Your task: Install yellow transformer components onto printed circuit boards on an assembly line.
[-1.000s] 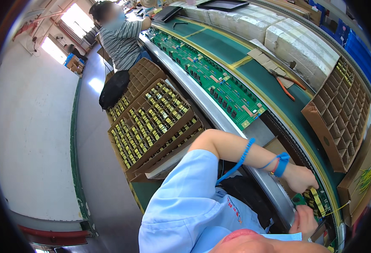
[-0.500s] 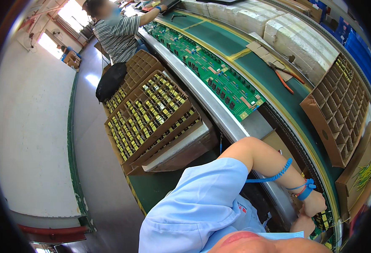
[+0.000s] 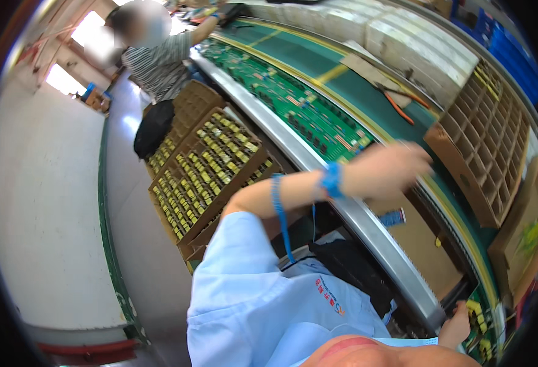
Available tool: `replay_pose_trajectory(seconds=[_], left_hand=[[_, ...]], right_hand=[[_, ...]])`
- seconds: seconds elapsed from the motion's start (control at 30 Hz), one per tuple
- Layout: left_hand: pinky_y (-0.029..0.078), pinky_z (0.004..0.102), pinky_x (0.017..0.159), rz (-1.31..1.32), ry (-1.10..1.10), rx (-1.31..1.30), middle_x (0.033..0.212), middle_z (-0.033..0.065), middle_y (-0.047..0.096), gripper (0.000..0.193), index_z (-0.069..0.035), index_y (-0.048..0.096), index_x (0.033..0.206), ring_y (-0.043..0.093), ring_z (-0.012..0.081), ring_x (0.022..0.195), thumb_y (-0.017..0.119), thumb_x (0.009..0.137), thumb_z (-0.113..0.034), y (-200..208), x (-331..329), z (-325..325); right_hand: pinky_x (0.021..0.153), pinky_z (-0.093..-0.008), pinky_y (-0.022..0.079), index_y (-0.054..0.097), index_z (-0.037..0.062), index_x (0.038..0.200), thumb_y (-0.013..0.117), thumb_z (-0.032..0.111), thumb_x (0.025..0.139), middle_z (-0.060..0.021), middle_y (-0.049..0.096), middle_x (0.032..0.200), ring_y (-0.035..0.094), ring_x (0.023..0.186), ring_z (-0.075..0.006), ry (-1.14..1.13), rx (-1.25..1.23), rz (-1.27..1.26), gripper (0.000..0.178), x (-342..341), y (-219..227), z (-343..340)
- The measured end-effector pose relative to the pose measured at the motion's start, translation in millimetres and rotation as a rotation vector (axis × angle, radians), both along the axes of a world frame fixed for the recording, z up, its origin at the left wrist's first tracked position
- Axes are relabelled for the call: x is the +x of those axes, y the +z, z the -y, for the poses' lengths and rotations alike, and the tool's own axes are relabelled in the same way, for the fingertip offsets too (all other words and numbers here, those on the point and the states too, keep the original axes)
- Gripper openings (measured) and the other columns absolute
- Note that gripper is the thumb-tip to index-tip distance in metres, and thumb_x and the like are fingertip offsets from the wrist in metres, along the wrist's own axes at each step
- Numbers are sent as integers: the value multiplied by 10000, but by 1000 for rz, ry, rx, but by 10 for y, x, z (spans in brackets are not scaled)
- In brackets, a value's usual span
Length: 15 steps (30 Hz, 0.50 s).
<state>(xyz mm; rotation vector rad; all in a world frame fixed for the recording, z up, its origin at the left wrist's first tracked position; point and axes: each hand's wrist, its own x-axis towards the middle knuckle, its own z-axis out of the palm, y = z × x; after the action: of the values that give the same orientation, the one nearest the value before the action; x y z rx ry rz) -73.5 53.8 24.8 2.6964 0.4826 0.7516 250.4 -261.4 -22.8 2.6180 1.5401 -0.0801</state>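
My left hand (image 3: 394, 170), with a blue strap and coiled cord at the wrist, hangs over the conveyor rail, close to the near end of a long green circuit board (image 3: 293, 101). Motion smears its fingers, so what they hold, if anything, is unclear. At the lower right my right hand (image 3: 455, 328) closes at the edge of another circuit board (image 3: 477, 300), which carries yellow-wrapped components (image 3: 478, 319). Part of that hand is hidden at the lower edge.
Cartons of yellow components (image 3: 201, 174) stand left of the metal rail (image 3: 373, 226). Orange-handled pliers (image 3: 398, 109) lie beyond the belt. A divided carton (image 3: 480, 147) and a box with yellow-green wires (image 3: 530, 235) stand at right. A co-worker (image 3: 152, 67) sits far left.
My left hand has left the board at lower right and swung up and left over the rail. My right hand stays by that board. The cardboard between the boards now shows.
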Motion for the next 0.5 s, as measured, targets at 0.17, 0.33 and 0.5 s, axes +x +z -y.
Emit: replay_pose_trajectory(seconds=[0.17,0.33,0.5], left_hand=[[459,414,933,-102,541,125,1094,132,641,332,-53,598,1173,581,320,1063,643,849,-108,-121,-1091,-336],[398,468,1023,-223,641,228,969,146,666,358,-31,550,1174,626,310,1006,616,895,-244,-420,-1390,-532],[342,496,1080,-363,580,79,1038,194,670,466,7,475,1268,617,342,1065,581,921,-284,-318,-1304,-349]], right_hand=[[650,-413,500,590,83,1017,487,-90,759,-98,654,890,650,802,-320,-17,29,84,328,-35,135,-21],[646,-405,497,592,89,1024,487,-76,773,-90,655,884,652,800,-315,-36,54,73,317,154,64,83],[643,-418,472,591,118,1018,490,-84,743,-77,619,857,626,793,-321,-124,33,98,356,328,-92,194]])
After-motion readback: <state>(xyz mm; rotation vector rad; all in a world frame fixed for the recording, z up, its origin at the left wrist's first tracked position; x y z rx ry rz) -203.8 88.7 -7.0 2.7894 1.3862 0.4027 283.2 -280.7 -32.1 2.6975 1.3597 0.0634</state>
